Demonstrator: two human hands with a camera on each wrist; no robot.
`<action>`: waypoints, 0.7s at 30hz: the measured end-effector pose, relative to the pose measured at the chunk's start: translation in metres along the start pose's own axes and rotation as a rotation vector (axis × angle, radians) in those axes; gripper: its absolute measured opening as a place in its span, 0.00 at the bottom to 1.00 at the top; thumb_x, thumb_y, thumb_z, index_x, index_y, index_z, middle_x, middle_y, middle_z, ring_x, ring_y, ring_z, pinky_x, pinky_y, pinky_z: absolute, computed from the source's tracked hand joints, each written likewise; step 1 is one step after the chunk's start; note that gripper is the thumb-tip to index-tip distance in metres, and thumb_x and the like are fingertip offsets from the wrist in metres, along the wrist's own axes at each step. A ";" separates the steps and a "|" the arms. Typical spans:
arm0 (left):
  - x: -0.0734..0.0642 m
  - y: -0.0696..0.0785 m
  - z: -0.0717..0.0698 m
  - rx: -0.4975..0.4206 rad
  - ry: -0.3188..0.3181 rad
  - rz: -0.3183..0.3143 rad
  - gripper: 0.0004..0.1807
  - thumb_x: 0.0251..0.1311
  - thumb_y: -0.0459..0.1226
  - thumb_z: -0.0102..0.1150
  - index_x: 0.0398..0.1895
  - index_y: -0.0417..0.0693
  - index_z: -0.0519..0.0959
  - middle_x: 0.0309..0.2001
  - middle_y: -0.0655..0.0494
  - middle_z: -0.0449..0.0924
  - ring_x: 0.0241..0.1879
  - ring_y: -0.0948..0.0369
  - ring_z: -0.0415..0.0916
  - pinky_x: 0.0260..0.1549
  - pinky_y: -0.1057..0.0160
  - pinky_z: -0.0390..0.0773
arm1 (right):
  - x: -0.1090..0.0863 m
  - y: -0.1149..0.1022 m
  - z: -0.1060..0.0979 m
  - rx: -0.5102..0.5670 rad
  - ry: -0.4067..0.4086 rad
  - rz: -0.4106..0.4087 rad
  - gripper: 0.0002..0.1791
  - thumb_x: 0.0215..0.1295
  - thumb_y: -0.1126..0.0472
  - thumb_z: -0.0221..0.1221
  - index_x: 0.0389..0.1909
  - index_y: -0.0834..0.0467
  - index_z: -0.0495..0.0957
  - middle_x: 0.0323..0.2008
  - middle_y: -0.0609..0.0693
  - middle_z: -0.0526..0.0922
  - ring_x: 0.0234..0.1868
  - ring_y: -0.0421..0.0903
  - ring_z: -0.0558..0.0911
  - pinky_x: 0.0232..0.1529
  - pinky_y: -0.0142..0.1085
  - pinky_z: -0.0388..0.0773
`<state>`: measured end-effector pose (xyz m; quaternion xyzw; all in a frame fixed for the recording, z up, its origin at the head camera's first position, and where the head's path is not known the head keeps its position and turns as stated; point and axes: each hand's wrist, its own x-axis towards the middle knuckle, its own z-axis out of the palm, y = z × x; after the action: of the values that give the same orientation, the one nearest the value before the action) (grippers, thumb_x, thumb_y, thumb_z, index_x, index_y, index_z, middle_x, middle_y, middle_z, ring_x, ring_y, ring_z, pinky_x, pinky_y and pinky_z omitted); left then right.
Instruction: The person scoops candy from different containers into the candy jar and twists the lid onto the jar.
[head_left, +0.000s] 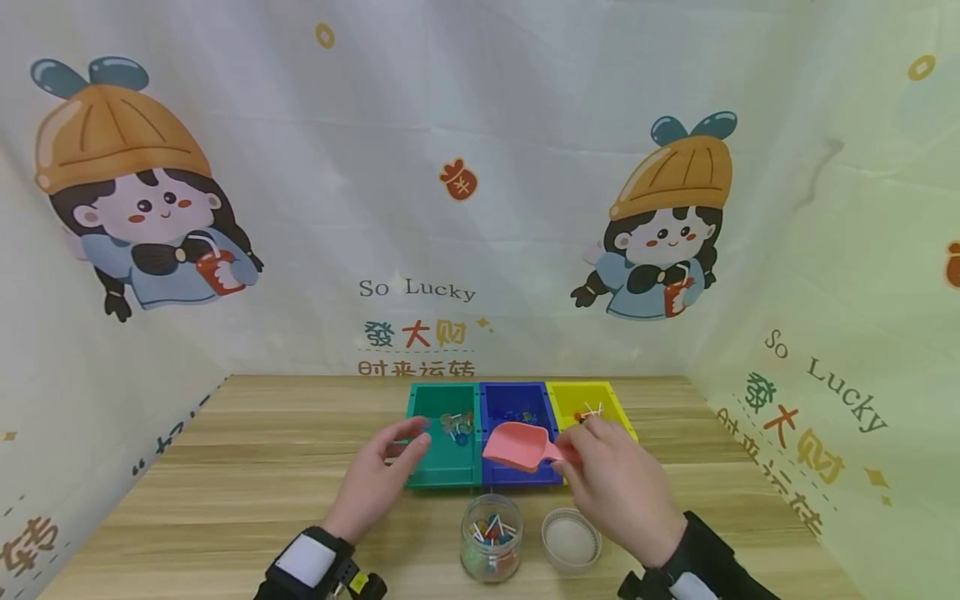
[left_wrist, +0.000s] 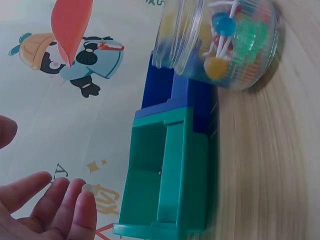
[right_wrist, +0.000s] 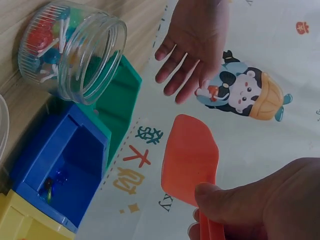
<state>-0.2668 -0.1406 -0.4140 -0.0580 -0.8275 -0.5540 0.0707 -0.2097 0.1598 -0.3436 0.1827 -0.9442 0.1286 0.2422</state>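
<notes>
My right hand [head_left: 622, 487] grips a pink scoop [head_left: 517, 446] by its handle, the blade pointing left above the blue bin [head_left: 521, 477]. The blade looks bare in the right wrist view. To the left, my left hand [head_left: 381, 477] hovers by the green bin [head_left: 442, 477] with loosely bent fingers, holding nothing. Below the scoop stands an uncapped clear jar [head_left: 491, 542] with small coloured balls and white sticks inside, resembling tiny lollipops. Small clear and blue pieces lie in the green bin, and dark blue ones in the blue bin.
A yellow bin [head_left: 588, 388] adjoins the blue one on the right; white sticks show in it, partly behind my right hand. A round whitish lid [head_left: 572, 540] lies on the wooden table [head_left: 225, 500], right of the jar. A printed curtain [head_left: 525, 250] surrounds the table.
</notes>
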 end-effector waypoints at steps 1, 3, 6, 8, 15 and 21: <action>0.002 -0.001 -0.002 -0.006 0.006 -0.003 0.27 0.81 0.51 0.60 0.75 0.51 0.79 0.69 0.47 0.83 0.61 0.52 0.82 0.53 0.55 0.87 | 0.002 -0.001 0.000 0.000 -0.007 0.007 0.12 0.63 0.59 0.79 0.44 0.57 0.88 0.35 0.48 0.82 0.37 0.44 0.75 0.35 0.33 0.80; 0.005 -0.004 -0.004 -0.009 0.022 -0.029 0.27 0.82 0.51 0.59 0.76 0.51 0.78 0.68 0.47 0.83 0.60 0.53 0.82 0.50 0.59 0.85 | 0.006 -0.004 0.001 0.001 -0.022 0.022 0.14 0.64 0.58 0.79 0.45 0.58 0.89 0.35 0.49 0.82 0.37 0.45 0.75 0.36 0.33 0.79; 0.009 -0.010 -0.007 0.008 0.047 -0.056 0.28 0.82 0.52 0.58 0.77 0.50 0.77 0.67 0.45 0.82 0.59 0.52 0.81 0.48 0.61 0.84 | 0.013 -0.008 0.004 0.008 -0.030 0.035 0.14 0.65 0.57 0.78 0.46 0.59 0.89 0.34 0.49 0.82 0.36 0.45 0.74 0.37 0.34 0.78; 0.013 -0.015 -0.009 0.029 0.071 -0.064 0.28 0.83 0.51 0.56 0.77 0.48 0.77 0.67 0.43 0.82 0.59 0.51 0.81 0.48 0.61 0.83 | 0.017 -0.009 0.006 0.013 -0.024 0.034 0.13 0.65 0.57 0.78 0.45 0.58 0.89 0.33 0.48 0.82 0.36 0.45 0.75 0.38 0.36 0.78; 0.025 -0.031 -0.011 0.085 0.115 -0.061 0.28 0.85 0.48 0.53 0.77 0.39 0.75 0.64 0.37 0.81 0.58 0.47 0.81 0.49 0.57 0.82 | 0.030 -0.016 0.018 0.028 -0.037 0.039 0.11 0.67 0.57 0.77 0.43 0.58 0.88 0.32 0.47 0.81 0.35 0.44 0.74 0.36 0.36 0.76; 0.034 -0.039 -0.011 0.113 0.109 -0.069 0.30 0.85 0.46 0.51 0.76 0.33 0.74 0.62 0.34 0.82 0.59 0.44 0.82 0.53 0.48 0.83 | 0.042 -0.023 0.028 0.038 -0.074 0.053 0.11 0.68 0.56 0.76 0.43 0.58 0.88 0.32 0.48 0.81 0.36 0.45 0.74 0.36 0.38 0.78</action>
<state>-0.3069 -0.1649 -0.4392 0.0050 -0.8538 -0.5109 0.0997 -0.2463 0.1174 -0.3429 0.1667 -0.9543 0.1461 0.2002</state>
